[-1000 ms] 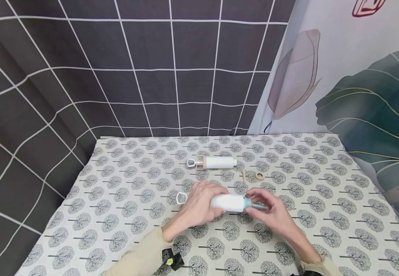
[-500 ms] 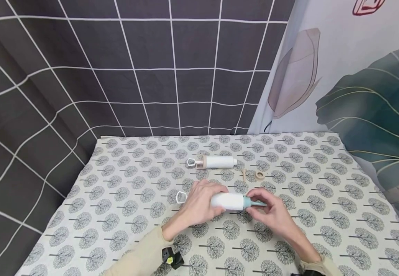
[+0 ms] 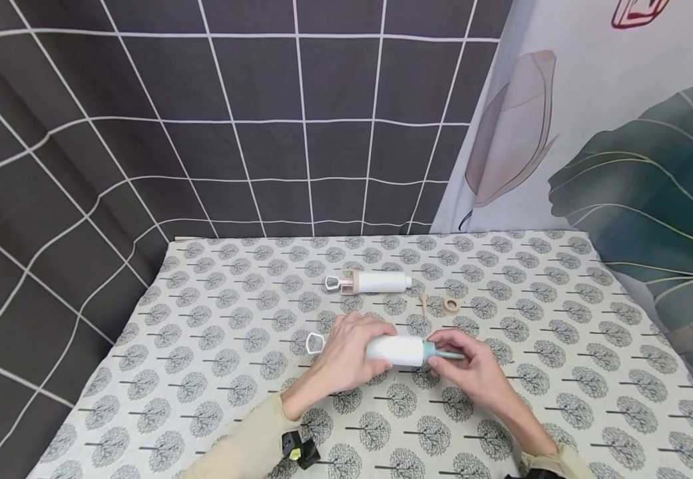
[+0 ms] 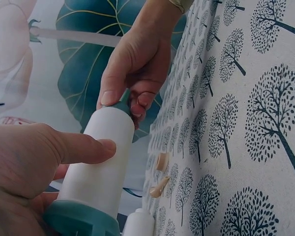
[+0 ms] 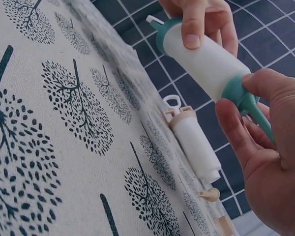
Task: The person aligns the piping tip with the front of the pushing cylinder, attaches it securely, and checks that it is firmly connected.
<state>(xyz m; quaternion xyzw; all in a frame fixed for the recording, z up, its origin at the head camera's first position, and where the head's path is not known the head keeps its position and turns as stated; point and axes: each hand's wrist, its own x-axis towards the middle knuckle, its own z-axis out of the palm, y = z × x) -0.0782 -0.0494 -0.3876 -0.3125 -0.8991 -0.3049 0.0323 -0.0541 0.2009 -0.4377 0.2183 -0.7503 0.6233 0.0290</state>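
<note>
Our right hand (image 3: 472, 369) has closed in on the teal nozzle (image 3: 445, 354) of the white tube (image 3: 397, 349), fingers now wrapped nearer its base; the tube has lifted slightly.

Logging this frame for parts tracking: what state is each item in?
Teal syringe: held off the cloth, nozzle fitted.
Left hand: grips its barrel.
Right hand: pinches the teal nozzle.
Beige syringe: lying flat, nozzle off.
Beige nozzle: loose on the cloth.
Beige ring: loose on the cloth.
</note>
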